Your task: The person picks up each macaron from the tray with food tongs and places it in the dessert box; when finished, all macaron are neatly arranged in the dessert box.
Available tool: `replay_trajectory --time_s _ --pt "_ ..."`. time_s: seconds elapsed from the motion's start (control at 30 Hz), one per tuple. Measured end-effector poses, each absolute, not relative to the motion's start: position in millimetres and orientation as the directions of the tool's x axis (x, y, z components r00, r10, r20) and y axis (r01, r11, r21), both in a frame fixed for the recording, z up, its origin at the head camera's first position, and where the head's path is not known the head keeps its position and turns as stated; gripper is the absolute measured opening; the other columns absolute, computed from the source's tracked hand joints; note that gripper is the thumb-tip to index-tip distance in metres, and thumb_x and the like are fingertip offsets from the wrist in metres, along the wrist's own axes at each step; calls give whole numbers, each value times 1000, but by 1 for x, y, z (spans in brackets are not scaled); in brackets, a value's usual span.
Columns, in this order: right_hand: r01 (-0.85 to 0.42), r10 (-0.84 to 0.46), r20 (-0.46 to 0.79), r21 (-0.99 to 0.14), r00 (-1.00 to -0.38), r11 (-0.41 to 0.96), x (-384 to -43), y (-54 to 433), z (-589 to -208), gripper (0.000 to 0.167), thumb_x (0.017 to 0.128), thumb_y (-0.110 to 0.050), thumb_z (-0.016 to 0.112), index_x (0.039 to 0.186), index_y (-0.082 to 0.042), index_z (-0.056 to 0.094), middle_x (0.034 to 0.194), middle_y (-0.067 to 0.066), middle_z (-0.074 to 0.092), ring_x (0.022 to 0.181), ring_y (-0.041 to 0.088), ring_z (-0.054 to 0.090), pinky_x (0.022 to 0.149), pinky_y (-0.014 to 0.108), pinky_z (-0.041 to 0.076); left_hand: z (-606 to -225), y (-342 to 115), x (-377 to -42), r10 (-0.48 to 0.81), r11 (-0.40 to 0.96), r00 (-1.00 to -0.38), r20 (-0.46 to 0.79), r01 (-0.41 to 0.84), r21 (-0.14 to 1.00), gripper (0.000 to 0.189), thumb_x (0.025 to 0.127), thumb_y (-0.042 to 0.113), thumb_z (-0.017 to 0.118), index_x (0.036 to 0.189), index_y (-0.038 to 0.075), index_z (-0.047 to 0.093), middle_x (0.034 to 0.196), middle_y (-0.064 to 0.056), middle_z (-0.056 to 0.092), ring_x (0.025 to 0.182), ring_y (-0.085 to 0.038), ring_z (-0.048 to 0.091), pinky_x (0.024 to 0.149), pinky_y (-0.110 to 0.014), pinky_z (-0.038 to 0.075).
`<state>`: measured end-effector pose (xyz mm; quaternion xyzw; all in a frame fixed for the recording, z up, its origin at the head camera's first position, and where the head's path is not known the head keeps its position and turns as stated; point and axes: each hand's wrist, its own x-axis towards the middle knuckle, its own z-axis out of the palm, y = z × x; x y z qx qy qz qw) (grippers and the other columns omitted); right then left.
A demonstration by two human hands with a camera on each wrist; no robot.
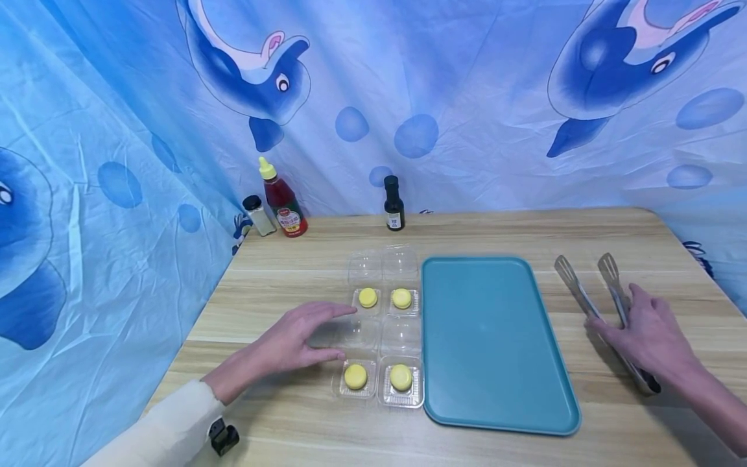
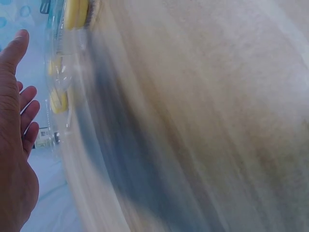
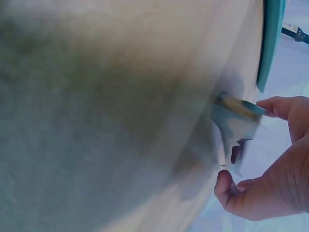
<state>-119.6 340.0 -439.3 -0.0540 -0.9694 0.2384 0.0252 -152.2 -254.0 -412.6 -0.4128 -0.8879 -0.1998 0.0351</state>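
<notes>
My left hand (image 1: 286, 340) reaches in from the left, thumb and fingers apart, beside the left column of clear plastic boxes (image 1: 401, 399). Its fingertips overlap these boxes in the head view. Several boxes stand with lids flipped back, each with a yellow macaron (image 1: 355, 376) inside. In the left wrist view, the left hand (image 2: 14, 121) holds nothing. On the right, metal tongs (image 1: 620, 299) lie spread on the table. My right hand (image 1: 653, 331) straddles their arms, thumb on one side and fingers on the other. The right wrist view shows curled fingers (image 3: 227, 193) at the tongs' edge.
A blue-green tray (image 1: 496, 425) lies between the boxes and the tongs. Along the back of the wooden table (image 1: 327, 243) stand a small dark bottle (image 1: 393, 204), a red sauce bottle (image 1: 284, 206) and a seasoning jar (image 1: 259, 216). Dolphin-printed curtains (image 1: 467, 78) hang behind.
</notes>
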Motion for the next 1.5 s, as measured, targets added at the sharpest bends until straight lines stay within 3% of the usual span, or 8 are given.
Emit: replay_trajectory --time_s 0.17,0.37,0.6,0.77,1.07,1.27,1.5 --pt "17 111 163 -490 -980 872 -124 329 -433 109 95 -36 79 156 23 10 136 62 25 119 72 32 90 82 38 -409 -255 -158 695 588 -678 240 728 354 79 86 45 88 153 17 56 151 0 60 137 -22 58 116 -51 47" --pt "-137 8 273 -510 -962 849 -134 307 -421 104 95 -32 81 161 16 16 149 54 26 134 72 29 107 84 27 -405 -253 -170 659 596 -707 256 699 395 80 87 40 90 155 17 55 154 -1 59 141 -24 55 118 -52 45" --pt "-301 -132 335 -522 -933 798 -150 265 -410 100 90 -19 86 161 11 23 155 44 34 140 64 34 111 80 31 -398 -243 -190 589 646 -775 230 622 442 83 88 38 89 158 17 50 158 0 54 145 -27 50 120 -54 42" --pt "-368 -229 311 -528 -922 766 -162 231 -403 97 93 -23 85 163 7 26 161 37 35 144 59 36 111 76 35 -392 -232 -209 556 679 -807 200 580 451 87 90 33 88 162 15 44 162 -6 50 149 -31 46 123 -56 37" --pt "-430 -385 205 -568 -900 702 -195 187 -395 89 98 -24 80 165 4 27 166 30 35 150 50 36 117 68 37 -385 -215 -247 520 747 -848 102 510 427 97 92 40 85 168 13 31 169 -12 38 152 -37 40 124 -58 33" --pt "-434 -446 136 -591 -885 681 -226 161 -395 91 97 -24 81 166 1 28 167 26 35 151 46 36 119 64 38 -384 -202 -268 506 781 -862 34 475 405 97 93 43 83 169 16 28 170 -11 36 153 -34 38 126 -53 31" --pt "-434 -483 91 -602 -871 670 -256 134 -400 87 98 -24 80 165 -1 31 166 23 38 151 43 39 121 59 38 -385 -184 -282 520 796 -854 -32 471 381 94 94 42 82 167 10 32 169 -12 36 153 -34 38 127 -51 31"
